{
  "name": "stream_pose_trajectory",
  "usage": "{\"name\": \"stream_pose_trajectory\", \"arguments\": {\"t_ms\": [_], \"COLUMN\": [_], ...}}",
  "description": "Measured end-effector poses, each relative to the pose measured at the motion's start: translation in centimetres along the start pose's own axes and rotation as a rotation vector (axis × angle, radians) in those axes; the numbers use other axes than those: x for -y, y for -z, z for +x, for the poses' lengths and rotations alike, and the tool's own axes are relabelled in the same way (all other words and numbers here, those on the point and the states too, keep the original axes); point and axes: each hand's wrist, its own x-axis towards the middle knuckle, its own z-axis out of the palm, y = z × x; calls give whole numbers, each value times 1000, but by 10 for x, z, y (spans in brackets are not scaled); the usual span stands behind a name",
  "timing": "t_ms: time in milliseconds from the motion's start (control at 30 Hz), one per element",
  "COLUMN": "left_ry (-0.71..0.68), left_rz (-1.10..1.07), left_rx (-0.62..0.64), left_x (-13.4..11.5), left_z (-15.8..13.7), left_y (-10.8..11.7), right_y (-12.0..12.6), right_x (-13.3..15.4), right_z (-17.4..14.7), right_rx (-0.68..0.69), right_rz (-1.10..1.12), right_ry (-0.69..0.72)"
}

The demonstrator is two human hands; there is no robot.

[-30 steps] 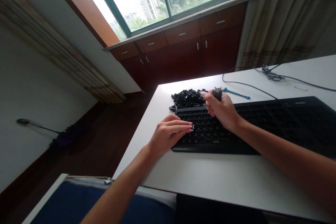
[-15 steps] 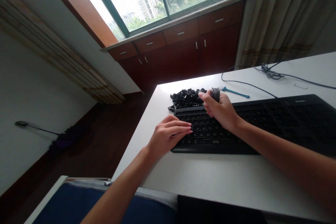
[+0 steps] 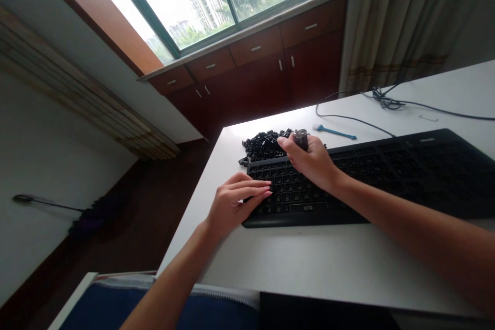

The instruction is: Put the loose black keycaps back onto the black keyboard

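Note:
A black keyboard [image 3: 359,175] lies on the white table, its key positions mostly showing bare sockets. My left hand [image 3: 235,198] rests at its left end, thumb and fingertips pinched on a small black keycap [image 3: 271,187] over the sockets. My right hand [image 3: 315,161] is closed in a fist above the keyboard's upper left part, around a dark, stubby handle-like object [image 3: 300,139]. The handle's top end points up; its lower end is hidden by the hand. Just behind the keyboard is a heap of loose black keycaps [image 3: 263,145], close to my right hand.
A blue brush [image 3: 336,132] and a bent metal wire [image 3: 428,118] lie behind the keyboard. A black cable [image 3: 386,99] is bundled at the back right. At the near left stands a chair with a blue seat [image 3: 116,309]. Wooden cabinets [image 3: 263,80] are beyond the table.
The whole view has shifted, so table and hands sit slightly further left. Both hands keep nearly the same pose on the keyboard; the right-hand object's top is tilted slightly differently.

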Motion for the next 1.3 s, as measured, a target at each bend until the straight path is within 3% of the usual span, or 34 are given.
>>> {"name": "stream_pose_trajectory", "arguments": {"t_ms": [133,400,867,1300], "left_ry": [-55,-35,-77,161], "left_rz": [52,73,113,-55], "left_rx": [5,82,108,17], "left_x": [-1,1,-3,-4], "left_z": [1,0,3,1], "left_y": [2,5,5,0], "right_y": [-1,-1,-1,-5], "right_x": [1,1,2,14], "right_z": [0,0,-1,-2], "right_rx": [-6,-4,-2,23], "right_rz": [-23,-65,-65,46], "right_ry": [15,52,50,19]}}
